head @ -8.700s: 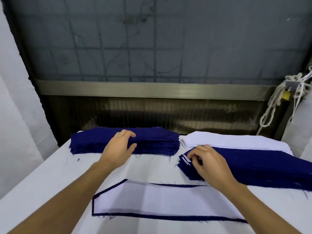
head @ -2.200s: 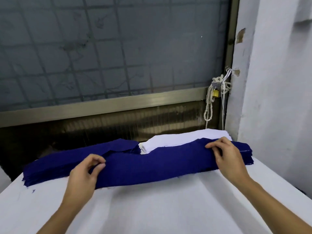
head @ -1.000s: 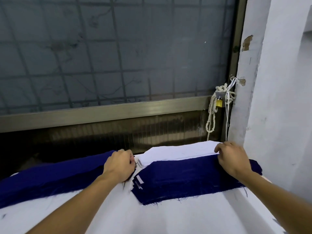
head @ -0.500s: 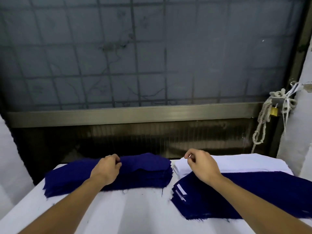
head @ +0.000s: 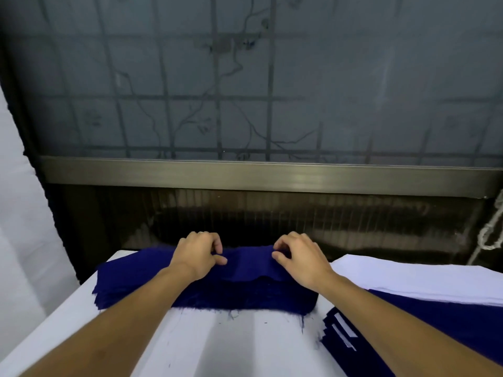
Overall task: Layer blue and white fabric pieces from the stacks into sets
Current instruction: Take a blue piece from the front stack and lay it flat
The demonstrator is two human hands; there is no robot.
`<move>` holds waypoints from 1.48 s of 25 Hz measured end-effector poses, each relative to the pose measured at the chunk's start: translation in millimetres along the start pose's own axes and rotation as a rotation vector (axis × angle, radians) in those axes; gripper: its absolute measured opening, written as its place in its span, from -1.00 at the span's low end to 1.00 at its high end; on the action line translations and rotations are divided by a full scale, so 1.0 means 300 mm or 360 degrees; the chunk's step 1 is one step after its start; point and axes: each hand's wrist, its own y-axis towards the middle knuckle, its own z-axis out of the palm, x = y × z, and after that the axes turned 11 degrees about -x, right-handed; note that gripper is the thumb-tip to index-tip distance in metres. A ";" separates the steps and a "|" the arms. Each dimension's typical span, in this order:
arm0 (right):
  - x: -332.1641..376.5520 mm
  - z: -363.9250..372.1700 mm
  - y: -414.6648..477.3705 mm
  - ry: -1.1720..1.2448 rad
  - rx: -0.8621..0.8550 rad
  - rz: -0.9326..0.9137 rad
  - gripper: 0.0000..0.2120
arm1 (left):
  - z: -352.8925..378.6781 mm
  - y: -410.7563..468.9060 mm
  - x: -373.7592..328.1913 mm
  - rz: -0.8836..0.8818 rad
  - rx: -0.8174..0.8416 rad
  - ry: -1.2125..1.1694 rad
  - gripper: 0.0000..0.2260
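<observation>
Wall: at the far left I saw a pale wall (head: 19,219) beside the table.
Table: the white table (head: 217,346) ran from the near edge to the window, and loose blue threads lay on it in front of the left stack.
Left blue stack: a thick blue stack (head: 130,284) lay across the far left part of the table, with its frayed edge toward me.
Left hand: my left hand (head: 197,254) sat on that stack with a ring on one finger; its curled fingers and thumb pinched the top blue piece.
Top blue piece: the top blue piece (head: 247,263) was raised a little off the stack between the two hands, and its near edge rippled.
Window: a frosted window (head: 245,77) with a dark grid stood behind, above a metal rail (head: 272,175).
Right hand: my right hand (head: 299,257) was near the left one and apart from it, and its bent fingertips nipped the same piece at its right end.
White stack: a white stack (head: 408,278) lay on the far right side of the table.
Right blue stack: a second blue stack (head: 457,322) lay in front of the white one and overlapped its near edge; thin white strips showed at its left end.
Rope: a pale rope (head: 490,235) hung at the right edge.
</observation>
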 end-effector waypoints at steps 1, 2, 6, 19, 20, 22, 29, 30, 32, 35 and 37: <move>0.011 0.015 0.010 -0.0006 0.0056 -0.0018 -0.74 | 0.005 -0.001 0.001 -0.0011 0.0003 -0.0063 -0.81; 0.021 0.029 0.019 -0.0019 0.0113 -0.0036 -0.69 | 0.010 0.000 -0.001 -0.0020 0.0002 -0.0118 -0.80; 0.039 0.071 0.047 -0.0059 0.0249 -0.0056 -0.58 | 0.024 0.014 -0.004 -0.0020 -0.0081 -0.0219 -0.73; 0.018 0.075 0.063 -0.0056 -0.0021 -0.0100 -0.92 | -0.013 0.017 -0.002 0.0345 -0.0264 0.0160 -0.88; 0.014 0.070 0.060 -0.0050 -0.0091 -0.0122 -0.92 | -0.015 0.017 -0.005 0.0398 -0.0297 0.0223 -0.85; 0.008 0.061 0.056 -0.0087 -0.0209 -0.0157 -0.89 | -0.010 0.014 -0.003 0.0512 -0.0333 0.0413 -0.76; -0.007 0.020 0.041 0.0041 -0.0016 -0.0051 -0.82 | -0.024 0.004 0.056 0.0400 -0.0070 -0.0092 -0.80; -0.017 0.009 0.035 0.0045 0.0014 0.0000 -0.83 | -0.034 0.000 0.076 0.0390 0.0074 -0.0025 -0.77; -0.033 -0.020 0.024 0.0057 -0.0002 0.0059 -0.86 | -0.067 -0.011 0.128 0.0377 0.0190 0.0136 -0.81; -0.047 -0.072 0.005 0.0143 -0.0074 0.0135 -0.93 | -0.154 -0.026 0.208 0.0299 0.0205 0.0249 -0.89; -0.051 -0.104 -0.010 0.0205 -0.0115 0.0215 -0.94 | -0.216 -0.046 0.259 0.0201 0.0211 0.0321 -0.87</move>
